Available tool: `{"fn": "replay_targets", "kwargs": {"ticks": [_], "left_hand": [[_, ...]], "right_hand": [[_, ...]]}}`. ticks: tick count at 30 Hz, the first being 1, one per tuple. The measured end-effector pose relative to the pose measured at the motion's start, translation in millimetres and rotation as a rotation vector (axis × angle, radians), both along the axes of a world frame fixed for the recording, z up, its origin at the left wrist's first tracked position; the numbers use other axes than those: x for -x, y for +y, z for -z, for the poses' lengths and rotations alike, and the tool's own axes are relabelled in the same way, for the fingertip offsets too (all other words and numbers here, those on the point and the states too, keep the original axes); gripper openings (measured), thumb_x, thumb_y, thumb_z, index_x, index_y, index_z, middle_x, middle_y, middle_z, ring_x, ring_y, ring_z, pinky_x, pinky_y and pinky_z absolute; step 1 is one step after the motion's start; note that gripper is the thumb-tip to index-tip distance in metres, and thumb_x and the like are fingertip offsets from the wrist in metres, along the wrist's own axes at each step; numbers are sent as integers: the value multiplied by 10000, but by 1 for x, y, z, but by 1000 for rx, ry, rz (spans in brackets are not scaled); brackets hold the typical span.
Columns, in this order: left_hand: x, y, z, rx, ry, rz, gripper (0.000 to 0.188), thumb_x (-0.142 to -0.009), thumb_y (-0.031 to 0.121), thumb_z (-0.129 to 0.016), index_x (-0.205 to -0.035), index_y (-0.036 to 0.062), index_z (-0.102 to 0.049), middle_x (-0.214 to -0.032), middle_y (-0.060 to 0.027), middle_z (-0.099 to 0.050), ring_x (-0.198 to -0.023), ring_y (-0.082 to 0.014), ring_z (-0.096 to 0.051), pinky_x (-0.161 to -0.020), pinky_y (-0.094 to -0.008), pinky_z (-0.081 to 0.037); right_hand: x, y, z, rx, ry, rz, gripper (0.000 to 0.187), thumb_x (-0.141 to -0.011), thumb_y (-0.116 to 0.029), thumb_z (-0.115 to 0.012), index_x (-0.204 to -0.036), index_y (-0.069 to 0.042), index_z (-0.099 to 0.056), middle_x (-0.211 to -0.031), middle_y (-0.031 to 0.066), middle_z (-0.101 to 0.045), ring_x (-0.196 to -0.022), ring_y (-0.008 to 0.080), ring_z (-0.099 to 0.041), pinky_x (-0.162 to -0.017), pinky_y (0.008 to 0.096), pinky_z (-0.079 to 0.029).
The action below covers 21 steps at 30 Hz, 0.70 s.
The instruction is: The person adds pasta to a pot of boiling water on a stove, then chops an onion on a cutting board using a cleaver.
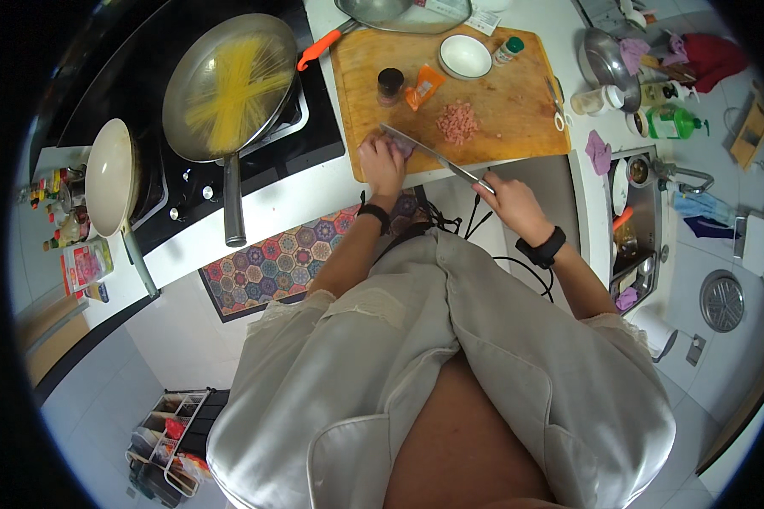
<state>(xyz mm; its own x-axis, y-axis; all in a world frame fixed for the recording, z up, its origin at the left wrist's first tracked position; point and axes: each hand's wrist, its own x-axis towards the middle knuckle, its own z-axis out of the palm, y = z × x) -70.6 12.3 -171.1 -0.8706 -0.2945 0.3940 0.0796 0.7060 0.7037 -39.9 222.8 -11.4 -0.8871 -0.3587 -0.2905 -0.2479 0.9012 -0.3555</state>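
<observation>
My left hand (382, 168) is closed on a small pale purple piece of food (405, 146) at the near left of a wooden cutting board (356, 64). Its kind is hard to make out, as my fingers partly cover it. In my right hand (509, 202) I grip the handle of a kitchen knife (437, 156); its blade slants up-left, with the tip beside the purple piece. Beyond the blade lies a heap of diced pink meat (457, 123). Farther back on the board are a dark-lidded jar (390, 86), an orange packet (425, 86), a white bowl (465, 58) and a green-capped jar (508, 51).
On the black stove (102, 76) at left, a large frying pan (178, 127) holds dry spaghetti (239, 89); a pale pan (109, 178) sits left of it. Scissors (558, 106) lie at the board's right edge. A sink (645, 220) is at right.
</observation>
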Motion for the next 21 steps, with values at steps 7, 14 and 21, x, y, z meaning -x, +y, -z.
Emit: {"fn": "replay_targets", "kwargs": {"ticks": [7,14,21], "left_hand": [[-1,0,-2,9,-18,19,175,-752,105,-512,-885,-5,-484,-980,-211,-433,-900,-374,-403,-776,-427,-348],[-1,-1,1,2,-25,31,175,-748,111,-510,-884,2,-494,-995,-206,-436,-905,-367,-408,-775,-426,-348],[-1,-2,1,-27,-53,54,177,-753,122,-512,-888,8,-493,-1010,-206,-436,-933,-369,-407,-799,-430,-341]], "right_hand": [[1,-8,-4,-38,62,-11,371,-855,-412,-437,-838,-53,-529,-598,183,-552,-599,373,-557,-538,451,-443],[15,-8,2,5,-29,1,376,-859,-399,-439,-821,-38,-537,-592,190,-547,-605,370,-552,-557,447,-439],[25,-20,20,30,-22,-45,393,-867,-381,-425,-790,-14,-544,-632,198,-561,-618,368,-554,-561,452,-430]]}}
